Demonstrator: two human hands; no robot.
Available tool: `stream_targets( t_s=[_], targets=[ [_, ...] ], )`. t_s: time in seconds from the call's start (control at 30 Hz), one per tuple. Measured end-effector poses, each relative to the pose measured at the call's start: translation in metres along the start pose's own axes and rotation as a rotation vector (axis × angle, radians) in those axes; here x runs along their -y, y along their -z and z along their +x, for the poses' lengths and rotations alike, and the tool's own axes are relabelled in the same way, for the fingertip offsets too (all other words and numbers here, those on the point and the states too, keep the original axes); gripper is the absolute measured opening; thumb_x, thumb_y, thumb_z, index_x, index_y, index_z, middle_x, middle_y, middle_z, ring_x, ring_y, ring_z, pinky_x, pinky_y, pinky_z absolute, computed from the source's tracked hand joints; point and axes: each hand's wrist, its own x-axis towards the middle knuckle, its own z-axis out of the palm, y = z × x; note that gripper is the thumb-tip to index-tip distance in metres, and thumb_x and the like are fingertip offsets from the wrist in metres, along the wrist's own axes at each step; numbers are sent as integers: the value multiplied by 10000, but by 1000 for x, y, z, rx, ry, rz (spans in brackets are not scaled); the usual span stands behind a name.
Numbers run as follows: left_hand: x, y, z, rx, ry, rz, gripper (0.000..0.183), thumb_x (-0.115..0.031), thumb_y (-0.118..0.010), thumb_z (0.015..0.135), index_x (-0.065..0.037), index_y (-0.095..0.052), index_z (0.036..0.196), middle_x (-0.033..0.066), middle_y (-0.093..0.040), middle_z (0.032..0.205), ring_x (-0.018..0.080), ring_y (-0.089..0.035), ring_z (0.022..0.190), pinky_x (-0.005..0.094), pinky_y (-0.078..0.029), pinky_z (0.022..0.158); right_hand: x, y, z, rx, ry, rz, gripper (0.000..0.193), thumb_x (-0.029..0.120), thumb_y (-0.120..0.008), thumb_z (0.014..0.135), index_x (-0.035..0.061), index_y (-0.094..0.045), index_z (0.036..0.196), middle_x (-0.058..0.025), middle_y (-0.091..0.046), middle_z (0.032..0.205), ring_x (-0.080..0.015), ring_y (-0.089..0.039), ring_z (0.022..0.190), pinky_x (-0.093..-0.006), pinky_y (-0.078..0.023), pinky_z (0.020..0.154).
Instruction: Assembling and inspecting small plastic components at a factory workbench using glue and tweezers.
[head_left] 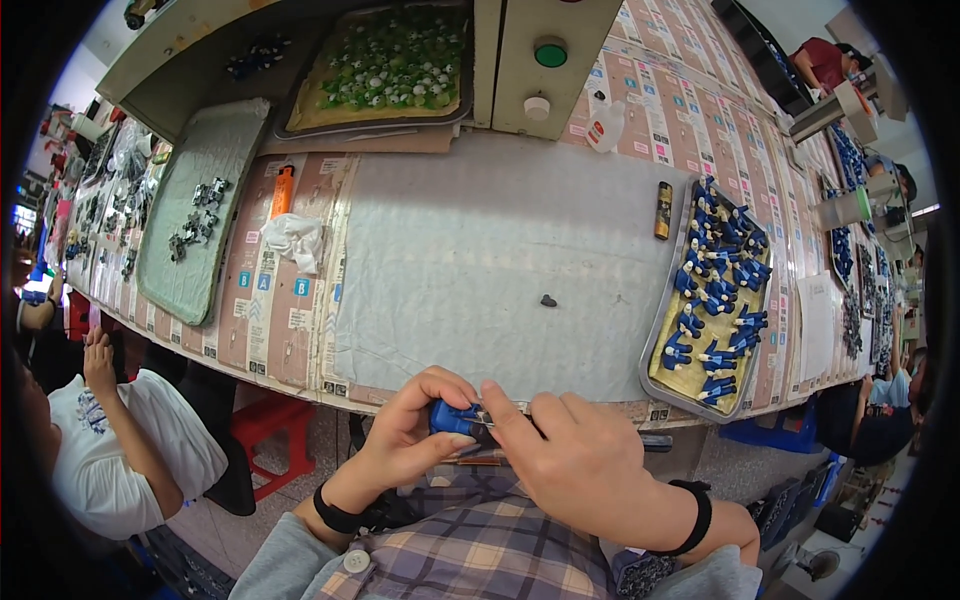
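Note:
Close to my body, just off the table's near edge, my left hand (420,425) is closed round a small blue figure (452,418). It looks like the same kind as the blue figures lying in the tray on the right. My right hand (570,450) is pinched against the figure's right end, where a thin, silvery bit shows between the fingertips. What that bit is, I cannot make out. A small dark lump (548,300) lies on the pale work sheet (450,230) ahead of my hands.
The tray (655,365) of blue figures stands right, beside a dark lighter (664,210). Left are an orange-handled tool (283,190), crumpled white tissue (293,240) and a tray (190,285) with small dark-and-silvery parts. Behind stands a machine (540,90). A person (140,440) sits left.

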Motion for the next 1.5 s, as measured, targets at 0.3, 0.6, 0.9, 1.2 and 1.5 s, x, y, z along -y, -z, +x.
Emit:
stream_targets(
  t_s=[0.3, 0.6, 0.9, 1.2, 1.5],
  targets=[
    [-5, 3, 2, 19, 161, -167, 292, -46, -610, 782, -19, -455, 1028, 43, -460, 994, 102, -463, 922, 233, -380, 810, -2, -3, 3, -99, 72, -126, 320, 157, -526, 681, 67, -637, 967, 24, -386, 573, -90, -388, 494, -218, -273, 415],
    [-3, 9, 2, 15, 369, -336, 298, -80, -610, 797, -24, -458, 1046, 22, -518, 951, 76, -497, 879, 209, -404, 790, -7, -10, 5, -170, 118, -177, 375, 122, -542, 628, 103, -646, 988, 18, -341, 559, -107, -354, 470, -235, -243, 405],
    [6, 17, 0, 11, 340, -512, 287, -99, -622, 774, -30, -476, 1010, 72, -513, 985, 134, -494, 939, 268, -394, 829, -15, 5, 2, -112, -85, 115, 299, 167, -594, 713, 85, -617, 1000, 7, -388, 589, -118, -429, 512, -237, -341, 439],
    [10, 18, -1, 75, 272, -572, 296, -121, -627, 773, -44, -466, 1008, 92, -506, 987, 152, -483, 942, 278, -383, 834, -19, -19, -6, -45, -323, 472, 332, 185, -585, 775, 90, -554, 1092, -33, -448, 610, -178, -492, 548, -280, -399, 481],
    [2, 14, -2, 37, 258, -338, 334, -64, -625, 768, -18, -460, 1056, 68, -507, 1016, 125, -486, 960, 263, -385, 847, -6, -11, -1, 91, -209, 560, 356, 230, -553, 816, 141, -534, 1160, -19, -450, 589, -163, -504, 524, -280, -403, 457]
  ],
)
